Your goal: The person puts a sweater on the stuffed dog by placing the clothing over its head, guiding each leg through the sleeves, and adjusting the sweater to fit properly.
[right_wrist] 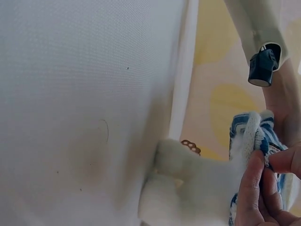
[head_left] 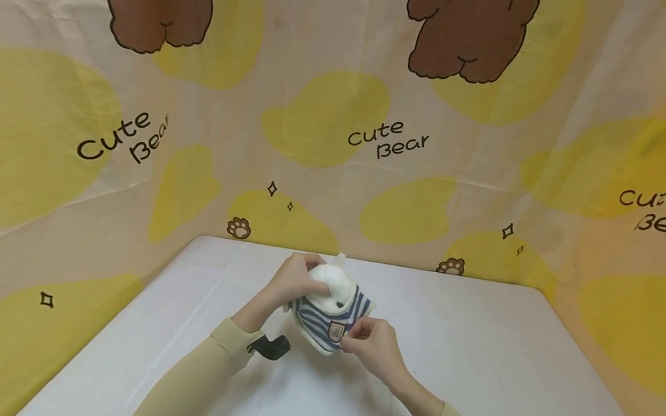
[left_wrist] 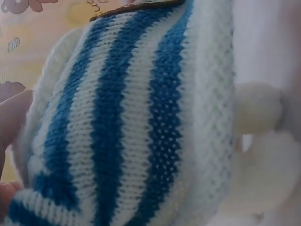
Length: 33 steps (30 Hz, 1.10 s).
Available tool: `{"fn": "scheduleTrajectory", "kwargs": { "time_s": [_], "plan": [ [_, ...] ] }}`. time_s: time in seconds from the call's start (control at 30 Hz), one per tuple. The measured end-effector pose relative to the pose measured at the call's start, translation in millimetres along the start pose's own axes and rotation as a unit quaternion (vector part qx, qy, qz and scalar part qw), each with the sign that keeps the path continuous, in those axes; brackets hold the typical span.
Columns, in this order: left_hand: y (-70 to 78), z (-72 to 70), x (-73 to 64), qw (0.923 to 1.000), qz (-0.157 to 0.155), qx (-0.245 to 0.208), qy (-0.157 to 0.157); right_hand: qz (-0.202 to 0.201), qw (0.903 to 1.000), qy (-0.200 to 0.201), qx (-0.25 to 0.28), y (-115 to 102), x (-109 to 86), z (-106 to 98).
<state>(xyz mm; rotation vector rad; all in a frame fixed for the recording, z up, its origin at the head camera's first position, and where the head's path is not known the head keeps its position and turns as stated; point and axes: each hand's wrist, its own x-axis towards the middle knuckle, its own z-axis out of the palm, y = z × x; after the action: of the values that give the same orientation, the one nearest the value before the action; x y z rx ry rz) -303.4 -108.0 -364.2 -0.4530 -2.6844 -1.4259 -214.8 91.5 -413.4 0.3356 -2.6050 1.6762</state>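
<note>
A white plush toy point(head_left: 334, 281) wears a knitted sweater point(head_left: 315, 324) with blue and white stripes and a small stitched label. With its thumb across the white plush, my left hand point(head_left: 296, 282) grips the toy from the left. My right hand point(head_left: 376, 351) pinches the sweater's edge beside the label. Close up in the left wrist view, the striped knit point(left_wrist: 108, 122) fills the middle, its pale ribbed border running down the right side. The toy's rounded white limbs point(right_wrist: 164, 193) show below the sweater in the right wrist view, next to my pinching fingers point(right_wrist: 254, 183).
A white-covered table point(head_left: 471, 357) lies under both hands. Behind it and at the sides hangs a yellow and cream cloth point(head_left: 309, 120) printed with bears and lettering. A black wrist mount point(head_left: 271, 347) sits at the left sleeve.
</note>
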Motion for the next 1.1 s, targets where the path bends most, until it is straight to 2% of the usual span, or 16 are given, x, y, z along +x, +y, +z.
{"fn": "scheduleTrajectory", "kwargs": {
  "time_s": [0.27, 0.47, 0.6, 0.8, 0.93, 1.0, 1.1],
  "plan": [
    [-5.6, -1.7, 2.6, 0.9969, -0.030, -0.071, 0.015, -0.011, 0.9997, -0.014, -0.015, -1.2, -1.4, 1.7],
    [-6.0, -2.9, 2.3, 0.9923, -0.063, -0.104, 0.023, -0.019, 0.9990, -0.018, -0.037, 0.7, -2.0, 3.9],
    [-5.6, -5.5, 2.4, 0.9908, -0.076, -0.110, 0.019, -0.019, 0.9980, -0.039, -0.047, 4.8, -1.8, 6.7],
    [-3.5, -9.0, 1.9, 0.9922, -0.064, -0.107, -0.001, -0.014, 0.9978, -0.055, -0.035, 11.1, 3.9, 4.3],
    [-3.2, -11.0, -0.6, 0.9941, -0.059, -0.089, -0.016, 0.001, 0.9966, -0.080, -0.021, 11.3, 6.5, -6.7],
    [-2.9, -12.0, -1.0, 0.9952, -0.053, -0.080, -0.018, 0.000, 0.9971, -0.068, -0.036, 8.2, 8.9, -15.1],
    [-1.7, -12.5, -1.6, 0.9955, -0.048, -0.078, -0.024, -0.013, 0.9970, -0.001, -0.076, 1.9, 14.8, -29.1]
  ]
}}
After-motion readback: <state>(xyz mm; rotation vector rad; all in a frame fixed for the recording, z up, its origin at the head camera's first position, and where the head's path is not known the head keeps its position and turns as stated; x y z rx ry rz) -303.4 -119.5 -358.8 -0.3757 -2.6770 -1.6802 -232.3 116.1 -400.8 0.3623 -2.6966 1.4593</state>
